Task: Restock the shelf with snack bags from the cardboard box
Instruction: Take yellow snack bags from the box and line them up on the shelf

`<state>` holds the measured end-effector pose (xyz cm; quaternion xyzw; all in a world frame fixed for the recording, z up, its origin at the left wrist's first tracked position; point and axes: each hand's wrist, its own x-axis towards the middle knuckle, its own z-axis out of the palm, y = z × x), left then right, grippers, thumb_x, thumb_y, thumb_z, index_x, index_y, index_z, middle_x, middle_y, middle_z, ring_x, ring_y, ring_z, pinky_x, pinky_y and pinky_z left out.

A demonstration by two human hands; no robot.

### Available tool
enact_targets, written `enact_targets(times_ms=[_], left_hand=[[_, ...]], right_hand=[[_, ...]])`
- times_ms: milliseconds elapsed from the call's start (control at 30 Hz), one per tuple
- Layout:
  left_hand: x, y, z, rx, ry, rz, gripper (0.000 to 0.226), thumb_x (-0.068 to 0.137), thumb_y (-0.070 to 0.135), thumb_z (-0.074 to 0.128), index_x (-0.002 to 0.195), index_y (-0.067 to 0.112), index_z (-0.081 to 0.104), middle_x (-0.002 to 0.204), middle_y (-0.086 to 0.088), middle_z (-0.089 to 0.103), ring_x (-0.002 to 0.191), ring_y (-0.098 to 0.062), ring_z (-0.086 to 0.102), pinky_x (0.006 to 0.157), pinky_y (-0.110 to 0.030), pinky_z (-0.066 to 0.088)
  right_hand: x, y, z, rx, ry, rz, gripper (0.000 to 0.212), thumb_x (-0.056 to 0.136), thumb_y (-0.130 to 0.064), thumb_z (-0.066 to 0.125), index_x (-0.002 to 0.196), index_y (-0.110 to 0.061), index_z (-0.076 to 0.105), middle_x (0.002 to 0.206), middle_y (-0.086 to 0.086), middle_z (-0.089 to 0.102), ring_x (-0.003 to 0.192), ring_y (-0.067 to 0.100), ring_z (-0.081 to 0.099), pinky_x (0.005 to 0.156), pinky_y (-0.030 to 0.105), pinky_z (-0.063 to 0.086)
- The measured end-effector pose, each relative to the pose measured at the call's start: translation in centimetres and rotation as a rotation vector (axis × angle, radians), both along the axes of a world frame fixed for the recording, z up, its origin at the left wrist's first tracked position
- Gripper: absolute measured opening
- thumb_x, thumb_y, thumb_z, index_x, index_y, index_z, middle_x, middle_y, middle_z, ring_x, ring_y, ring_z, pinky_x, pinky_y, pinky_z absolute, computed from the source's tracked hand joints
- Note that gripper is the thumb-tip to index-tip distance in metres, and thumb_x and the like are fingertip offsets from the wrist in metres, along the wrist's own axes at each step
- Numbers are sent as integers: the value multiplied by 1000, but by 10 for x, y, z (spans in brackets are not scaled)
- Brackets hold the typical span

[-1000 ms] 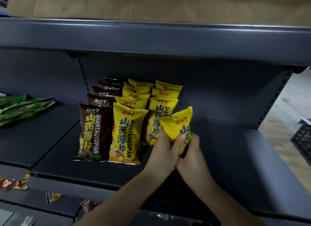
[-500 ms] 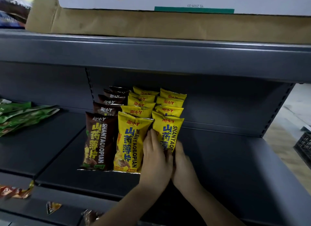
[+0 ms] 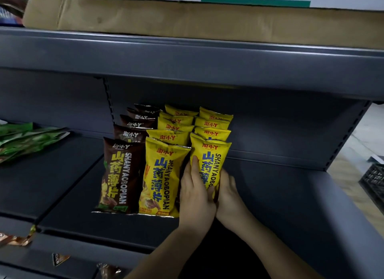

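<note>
black crate (image 3: pixel 374 183), wooden floor (image 3: pixel 351 175)

Both forearms enter from the lower edge and converge. Left hand (image 3: pixel 196 192): upright, fingers (image 3: pixel 195 166) extended upward, thumb curled inward across the front. Right hand (image 3: pixel 229 192): just beside the left, touching it, fingers curled behind and largely hidden.

There is one camera, worn on the person's head. It looks forward and a little down, straight into the dark grey shelf (image 3: pixel 270 195), from close in front of it. The cardboard box (image 3: pixel 187 19) sits above the shelf, at the top edge of the view.
</note>
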<state>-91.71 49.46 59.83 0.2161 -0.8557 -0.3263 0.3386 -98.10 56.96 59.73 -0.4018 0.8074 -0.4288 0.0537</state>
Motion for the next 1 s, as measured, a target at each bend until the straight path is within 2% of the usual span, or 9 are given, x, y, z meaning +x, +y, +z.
enact_targets(times_ms=[200, 300, 367, 467, 567, 733, 800, 900, 1000], left_hand=[[2, -1, 0, -15, -8, -6, 83, 90, 21, 57, 149, 17, -1, 153, -8, 15, 143, -23, 15, 113, -34, 23], [5, 2, 1, -63, -84, 32, 83, 93, 31, 52, 149, 16, -7, 151, -11, 17, 141, -26, 20, 111, -35, 28], [8, 4, 3, -65, -141, 50, 83, 93, 33, 51, 149, 13, -7, 149, -17, 20, 139, -31, 22, 111, -37, 26], [11, 9, 9, -76, -212, 56, 79, 94, 27, 49, 149, 8, -5, 150, -24, 16, 138, -39, 18, 113, -41, 18], [14, 18, 18, -135, -227, 72, 74, 91, 14, 46, 149, 2, 1, 150, -31, 10, 140, -42, 11, 116, -43, 8], [31, 60, 38, -157, -72, -16, 70, 84, 2, 47, 147, 1, 17, 151, -26, 16, 142, -39, 12, 118, -44, 10], [43, 84, 36, -180, 2, -113, 65, 79, -1, 48, 142, 2, 33, 147, -20, 31, 138, -34, 27, 115, -35, 18], [71, 123, 17, -106, 31, -374, 49, 77, -1, 43, 124, 5, 55, 120, -5, 55, 114, -17, 52, 97, -14, 36], [104, 163, -21, -21, -17, -552, 39, 80, -3, 46, 115, 7, 61, 107, 7, 57, 102, -6, 55, 87, -2, 38]], right_hand=[[6, -3, -7, -57, 92, -88, 50, 95, -31, 49, 141, -18, 33, 111, -3, 41, 90, 3, 43, 75, 22, 39], [7, -3, -7, -57, 128, -95, 39, 97, -23, 43, 133, -7, 40, 111, 7, 45, 91, 10, 45, 75, 27, 41], [7, -1, -4, -5, 117, -92, 32, 96, -14, 44, 124, 1, 43, 109, 14, 46, 97, 23, 50, 77, 28, 41], [3, 1, 5, 76, 90, -65, 39, 91, -15, 51, 125, 2, 42, 114, 21, 49, 106, 33, 50, 84, 26, 40], [10, 12, 13, 120, 35, -52, 56, 88, -29, 55, 136, -10, 33, 125, 18, 51, 114, 35, 52, 93, 44, 47], [41, 70, 41, 271, 109, -53, 27, 95, -21, 45, 117, -5, 49, 116, 17, 57, 104, 34, 56, 84, 44, 49], [55, 105, 42, 203, 97, -12, 19, 93, -12, 47, 109, -7, 56, 109, 13, 61, 99, 28, 58, 81, 40, 49], [79, 163, 31, 112, -14, 5, 17, 90, -8, 53, 103, -11, 63, 100, 1, 66, 92, 18, 61, 74, 26, 47], [98, 218, 2, 277, -123, 56, 19, 93, -14, 53, 102, -22, 68, 100, -9, 67, 89, 6, 61, 70, 11, 41]])
